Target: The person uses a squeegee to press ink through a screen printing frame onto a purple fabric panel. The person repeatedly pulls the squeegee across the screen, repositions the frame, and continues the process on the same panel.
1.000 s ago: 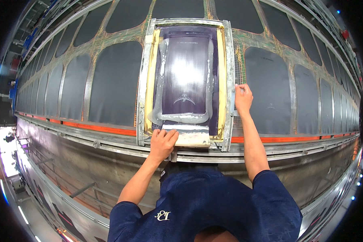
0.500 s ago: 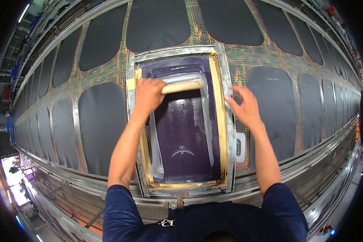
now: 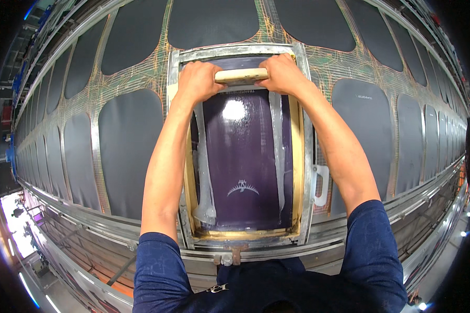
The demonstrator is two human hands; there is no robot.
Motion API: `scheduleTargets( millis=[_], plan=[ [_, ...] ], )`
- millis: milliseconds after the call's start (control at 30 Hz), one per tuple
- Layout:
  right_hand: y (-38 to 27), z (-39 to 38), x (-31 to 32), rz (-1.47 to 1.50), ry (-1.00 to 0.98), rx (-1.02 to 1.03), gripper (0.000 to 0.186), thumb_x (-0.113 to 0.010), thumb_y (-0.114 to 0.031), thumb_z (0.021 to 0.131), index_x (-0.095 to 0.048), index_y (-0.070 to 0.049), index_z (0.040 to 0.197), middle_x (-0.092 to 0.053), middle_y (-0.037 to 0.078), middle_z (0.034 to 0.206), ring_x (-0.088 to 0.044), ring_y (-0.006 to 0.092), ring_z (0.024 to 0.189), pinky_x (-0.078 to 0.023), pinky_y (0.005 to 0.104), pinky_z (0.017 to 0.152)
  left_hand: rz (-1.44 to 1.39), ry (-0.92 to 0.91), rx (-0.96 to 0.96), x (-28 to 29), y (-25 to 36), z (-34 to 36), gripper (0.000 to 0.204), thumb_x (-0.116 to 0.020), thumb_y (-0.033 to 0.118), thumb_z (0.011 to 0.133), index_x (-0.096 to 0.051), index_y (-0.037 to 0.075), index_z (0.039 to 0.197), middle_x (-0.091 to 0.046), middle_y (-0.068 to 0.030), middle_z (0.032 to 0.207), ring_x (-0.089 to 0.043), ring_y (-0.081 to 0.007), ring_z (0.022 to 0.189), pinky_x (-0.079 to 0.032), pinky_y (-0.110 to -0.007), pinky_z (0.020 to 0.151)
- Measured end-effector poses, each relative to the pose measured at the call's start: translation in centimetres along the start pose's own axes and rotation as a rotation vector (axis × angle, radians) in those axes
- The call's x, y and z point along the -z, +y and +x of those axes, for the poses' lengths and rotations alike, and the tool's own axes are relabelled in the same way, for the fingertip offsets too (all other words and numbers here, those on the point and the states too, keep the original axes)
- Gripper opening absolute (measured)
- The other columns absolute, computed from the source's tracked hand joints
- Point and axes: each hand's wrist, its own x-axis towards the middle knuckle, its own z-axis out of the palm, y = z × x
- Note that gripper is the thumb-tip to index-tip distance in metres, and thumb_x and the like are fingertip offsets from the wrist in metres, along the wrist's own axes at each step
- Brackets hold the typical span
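A squeegee with a pale wooden handle point(image 3: 241, 76) lies crosswise near the far end of a screen printing frame. My left hand point(image 3: 198, 81) is closed round its left end, and my right hand point(image 3: 283, 74) grips the right end. Below the handle stretches the screen's dark purple mesh point(image 3: 237, 141), shiny under a light, with a pale spiky emblem point(image 3: 243, 189) near the close end. Whitish ink smears point(image 3: 204, 172) run down both sides of the mesh. Yellowish tape lines the inside of the metal frame point(image 3: 305, 182). The squeegee's blade is mostly hidden by the handle and my hands.
Dark grey rounded panels point(image 3: 128, 151) lie in rows along the long table, which has crisscrossed coloured ink lines between them. A white handle point(image 3: 321, 185) sticks out at the frame's right. Along the near table edge runs a metal rail point(image 3: 266, 254), with a clamp point(image 3: 227, 259) on it.
My right hand has come in from beyond the frame's right side and taken hold of the squeegee. The squeegee has moved farther from me and now sits more level.
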Motion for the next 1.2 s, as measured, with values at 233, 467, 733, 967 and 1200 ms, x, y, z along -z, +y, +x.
scheduleTargets(
  millis=[233, 467, 733, 967, 1200],
  plan=[
    [-7.9, -14.4, -2.5, 0.087, 0.042, 0.034, 0.023, -0.085, -0.021, 0.071, -0.075, -0.006, 0.085, -0.069, 0.017, 0.078, -0.067, 0.0381, 0.083, -0.049, 0.0480, 0.088, -0.112, 0.052, -0.067, -2.6, 5.9, -14.7, 0.013, -0.082, 0.025, 0.074, -0.080, 0.018, 0.084, -0.073, -0.0109, 0.076, -0.071, -0.0320, 0.076, -0.052, -0.044, 0.079],
    [-18.1, -31.6, -4.6, 0.146, -0.061, 0.033, 0.041, -0.089, -0.023, 0.067, -0.074, -0.005, 0.100, -0.071, 0.012, 0.099, -0.064, 0.0299, 0.108, -0.044, 0.0457, 0.100, -0.092, 0.132, -0.089, -5.5, 13.7, -34.1, 0.026, -0.078, 0.004, 0.060, -0.073, 0.014, 0.083, -0.070, 0.0006, 0.086, -0.063, -0.0234, 0.079, -0.043, -0.040, 0.078],
    [-5.5, -30.1, -4.8, 0.202, 0.484, -0.905, 0.033, -0.066, -0.034, 0.097, -0.068, -0.007, 0.116, -0.072, 0.022, 0.111, -0.067, 0.0422, 0.106, -0.051, 0.0468, 0.091, -0.038, 0.090, -0.110, -5.3, 14.1, -35.7, 0.033, -0.076, 0.006, 0.062, -0.072, 0.014, 0.094, -0.070, -0.0003, 0.095, -0.061, -0.0228, 0.091, -0.043, -0.041, 0.085],
    [-5.1, -30.4, -6.4, 0.279, 0.544, -0.863, 0.027, -0.069, -0.032, 0.096, -0.066, -0.005, 0.100, -0.072, 0.016, 0.096, -0.067, 0.0338, 0.090, -0.051, 0.0424, 0.082, -0.066, 0.207, -0.110, -6.6, 13.8, -37.8, 0.008, -0.066, 0.008, 0.075, -0.068, 0.012, 0.082, -0.065, -0.0021, 0.088, -0.059, -0.0232, 0.089, -0.042, -0.040, 0.084],
    [-11.2, -27.0, -0.9, 0.602, 0.615, -0.791, 0.017, -0.069, -0.020, 0.096, -0.066, -0.003, 0.095, -0.068, 0.008, 0.089, -0.059, 0.0186, 0.083, -0.049, 0.0352, 0.081, -0.153, 0.195, -0.059, -2.2, 10.2, -40.1, 0.036, -0.075, 0.008, 0.067, -0.071, 0.012, 0.102, -0.070, 0.0022, 0.105, -0.062, -0.0199, 0.095, -0.043, -0.039, 0.091]
  ],
)
